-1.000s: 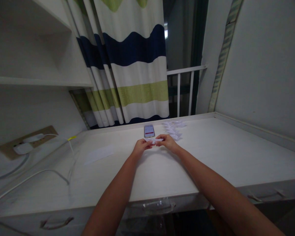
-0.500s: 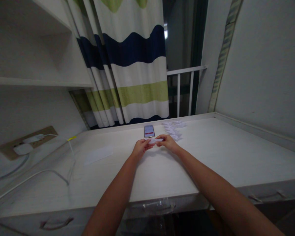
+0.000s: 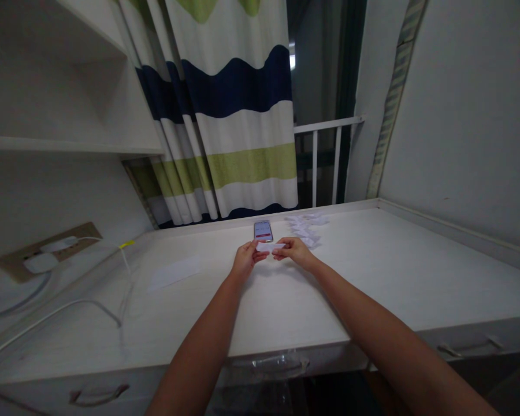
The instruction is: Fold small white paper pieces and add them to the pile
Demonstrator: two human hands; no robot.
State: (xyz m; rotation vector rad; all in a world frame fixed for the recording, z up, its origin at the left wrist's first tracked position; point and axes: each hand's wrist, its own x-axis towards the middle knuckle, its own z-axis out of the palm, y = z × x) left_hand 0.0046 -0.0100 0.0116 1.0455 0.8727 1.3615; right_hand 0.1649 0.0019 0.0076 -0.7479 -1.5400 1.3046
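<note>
In the head view, the left hand (image 3: 245, 258) and the right hand (image 3: 296, 252) face each other over the white bench (image 3: 416, 271). Each grip is narrow, pinched on one end of a small white paper strip (image 3: 269, 247), which spans the gap between them just on the near side of a smartphone (image 3: 262, 230). Compared with half a second ago, the strip lies slightly further left and shows more of its face to the camera; a second ago it looked thinner and creased along the middle. The hands and forearms have barely moved.

The smartphone, its screen lit with a red bar low down, has stayed in place. So has the cluster of folded white paper pieces (image 3: 305, 227) just beyond the right hand. A flat white paper sheet (image 3: 173, 273) rests as before on the bench, well apart from the left hand, toward the white cable (image 3: 91, 300).
</note>
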